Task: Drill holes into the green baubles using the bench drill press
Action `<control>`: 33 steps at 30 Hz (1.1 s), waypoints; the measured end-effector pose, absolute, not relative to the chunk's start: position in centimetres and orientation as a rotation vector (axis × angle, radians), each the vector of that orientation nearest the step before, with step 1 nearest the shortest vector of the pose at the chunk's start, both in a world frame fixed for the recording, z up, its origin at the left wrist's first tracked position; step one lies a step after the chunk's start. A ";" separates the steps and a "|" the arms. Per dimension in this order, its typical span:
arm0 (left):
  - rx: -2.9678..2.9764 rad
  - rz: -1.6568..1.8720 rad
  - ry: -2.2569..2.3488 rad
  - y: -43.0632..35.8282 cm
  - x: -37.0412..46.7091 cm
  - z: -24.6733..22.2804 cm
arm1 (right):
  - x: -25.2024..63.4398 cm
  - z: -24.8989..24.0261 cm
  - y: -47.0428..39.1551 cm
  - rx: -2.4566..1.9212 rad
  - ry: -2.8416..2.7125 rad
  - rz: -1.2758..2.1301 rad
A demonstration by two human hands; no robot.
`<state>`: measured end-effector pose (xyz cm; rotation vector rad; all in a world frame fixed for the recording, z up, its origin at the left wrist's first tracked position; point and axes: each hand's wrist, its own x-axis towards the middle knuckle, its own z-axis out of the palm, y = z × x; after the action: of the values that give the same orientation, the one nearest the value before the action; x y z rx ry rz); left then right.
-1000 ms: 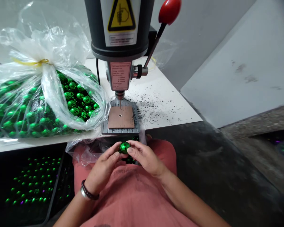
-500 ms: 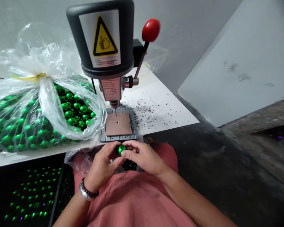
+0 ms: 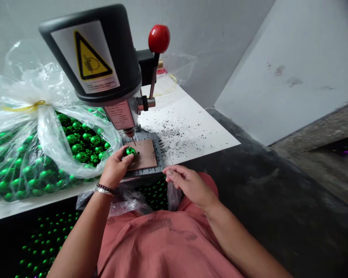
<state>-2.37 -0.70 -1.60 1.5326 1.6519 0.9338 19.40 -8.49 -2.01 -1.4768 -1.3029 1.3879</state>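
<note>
My left hand (image 3: 115, 166) grips a shiny green bauble (image 3: 130, 151) between thumb and fingers. It holds the bauble over the left part of a tan square board (image 3: 142, 154), beside the board's small hole. Just above is the thin bit (image 3: 133, 141) of a bench drill press (image 3: 104, 58); the bit and the bauble look apart. My right hand (image 3: 188, 184) is off the front edge of the drill's base (image 3: 158, 144), its thumb pressed to its curled fingers. Whether anything small is pinched there cannot be seen.
A clear plastic bag (image 3: 46, 119) of green baubles, tied with yellow, fills the table's left. The red-knobbed lever (image 3: 159, 38) rises right of the drill. Dark shavings (image 3: 179, 135) litter the white table (image 3: 214, 143). More green baubles (image 3: 158, 195) show below the table edge.
My hands have parted. The left one has carried the bauble forward from above my lap to the board under the drill bit. My right hand has moved a little to the right.
</note>
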 end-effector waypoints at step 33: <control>1.865 0.581 1.783 0.7 -0.6 -0.8 | 22.2 -0.9 -6.9 -1.515 -1.360 1.191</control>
<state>-0.59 0.68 -0.80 1.8651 1.7831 0.5805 22.21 -6.92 -0.86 -1.5148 -1.3605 1.1912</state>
